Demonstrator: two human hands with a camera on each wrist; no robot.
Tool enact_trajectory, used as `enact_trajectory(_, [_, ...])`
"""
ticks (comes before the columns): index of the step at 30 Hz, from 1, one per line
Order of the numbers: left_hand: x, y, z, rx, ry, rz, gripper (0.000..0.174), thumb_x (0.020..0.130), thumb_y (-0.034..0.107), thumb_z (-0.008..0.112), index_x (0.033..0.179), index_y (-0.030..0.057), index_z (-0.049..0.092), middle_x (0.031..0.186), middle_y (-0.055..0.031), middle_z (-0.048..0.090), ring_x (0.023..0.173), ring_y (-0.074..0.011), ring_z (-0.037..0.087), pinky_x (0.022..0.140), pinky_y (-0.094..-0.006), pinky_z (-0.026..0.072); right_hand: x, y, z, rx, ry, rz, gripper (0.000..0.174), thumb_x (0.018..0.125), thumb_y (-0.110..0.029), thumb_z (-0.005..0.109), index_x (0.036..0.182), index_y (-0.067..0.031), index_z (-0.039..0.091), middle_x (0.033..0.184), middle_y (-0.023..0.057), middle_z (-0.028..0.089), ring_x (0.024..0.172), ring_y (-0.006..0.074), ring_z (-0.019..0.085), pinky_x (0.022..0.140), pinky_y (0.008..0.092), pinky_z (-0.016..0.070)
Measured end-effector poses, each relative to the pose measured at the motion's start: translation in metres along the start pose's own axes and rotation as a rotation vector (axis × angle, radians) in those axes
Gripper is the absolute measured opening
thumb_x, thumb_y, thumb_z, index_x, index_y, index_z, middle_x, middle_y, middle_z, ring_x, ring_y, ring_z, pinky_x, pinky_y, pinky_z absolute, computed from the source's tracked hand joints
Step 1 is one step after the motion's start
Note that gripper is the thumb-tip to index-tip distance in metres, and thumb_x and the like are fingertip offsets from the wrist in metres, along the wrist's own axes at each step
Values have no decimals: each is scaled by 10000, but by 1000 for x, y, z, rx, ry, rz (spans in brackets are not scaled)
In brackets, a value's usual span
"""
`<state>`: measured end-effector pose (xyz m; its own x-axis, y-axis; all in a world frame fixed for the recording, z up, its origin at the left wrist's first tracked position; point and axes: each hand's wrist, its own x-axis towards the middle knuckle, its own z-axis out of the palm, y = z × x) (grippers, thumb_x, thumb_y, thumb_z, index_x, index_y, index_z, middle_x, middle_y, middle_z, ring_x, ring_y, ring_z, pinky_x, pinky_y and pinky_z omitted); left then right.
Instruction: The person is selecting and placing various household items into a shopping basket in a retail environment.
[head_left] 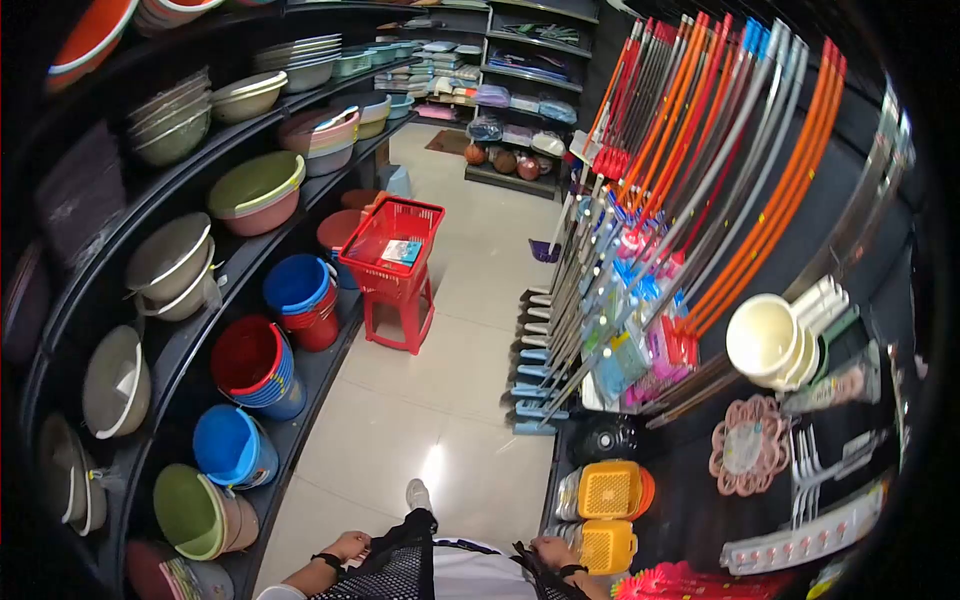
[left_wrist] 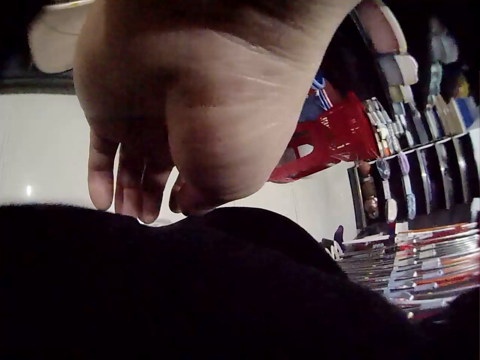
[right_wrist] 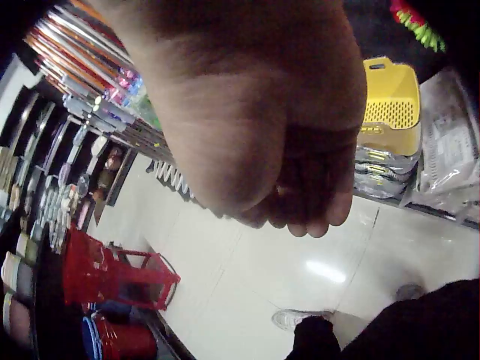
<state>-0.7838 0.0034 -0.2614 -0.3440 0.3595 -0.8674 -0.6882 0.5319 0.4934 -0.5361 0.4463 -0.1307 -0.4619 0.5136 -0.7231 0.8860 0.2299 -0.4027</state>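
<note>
In the head view my left hand hangs low at the side of my dark mesh garment. The left wrist view shows its fingers loosely bent with nothing in them, their tips close to black cloth. On the other side of my body is my right hand, near the yellow baskets. Its fingers hang relaxed and hold nothing in the right wrist view. Ahead on the floor, a red shopping basket sits on a red stool, with a flat packet inside.
Shelves of basins and buckets line the left side. On the right wall hang mop poles, brooms and cream dippers. Tiled floor runs between them towards back shelves with balls at the bottom.
</note>
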Motion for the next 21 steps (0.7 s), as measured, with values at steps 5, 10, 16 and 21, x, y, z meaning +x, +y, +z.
enact_trajectory(5, [67, 141, -79, 179, 67, 321, 253, 906, 223, 493, 853, 69, 687, 738, -32, 645, 632, -135, 586, 548, -292, 485, 78, -46, -11, -177, -106, -102, 315, 917, -298, 590, 1101, -82, 726, 1040, 113, 733, 1011, 189, 666, 921, 286, 475])
enact_trajectory(10, [58, 284, -101, -34, 185, 371, 203, 939, 214, 588, 981, 32, 668, 789, -28, 640, 662, -125, 598, 571, -276, 493, 135, -131, -25, -14, -72, -75, 278, 933, -274, 599, 1020, -55, 747, 880, 58, 743, 824, 115, 664, 795, 243, 510])
enact_trajectory(16, [94, 325, -100, -110, 126, 307, 227, 944, 192, 617, 1097, 30, 661, 825, -18, 647, 678, -111, 597, 600, -263, 498, 238, -185, -45, -84, -162, -373, 321, 897, -320, 615, 963, -26, 729, 831, 81, 739, 794, 158, 678, 751, 296, 520])
enact_trajectory(21, [124, 373, -113, -95, 92, 149, 242, 938, 181, 641, 1119, 21, 650, 860, -30, 666, 691, -113, 609, 597, -272, 507, 319, -314, -107, -85, -131, -259, 278, 863, -305, 645, 860, -49, 753, 833, 79, 738, 745, 163, 659, 715, 311, 517])
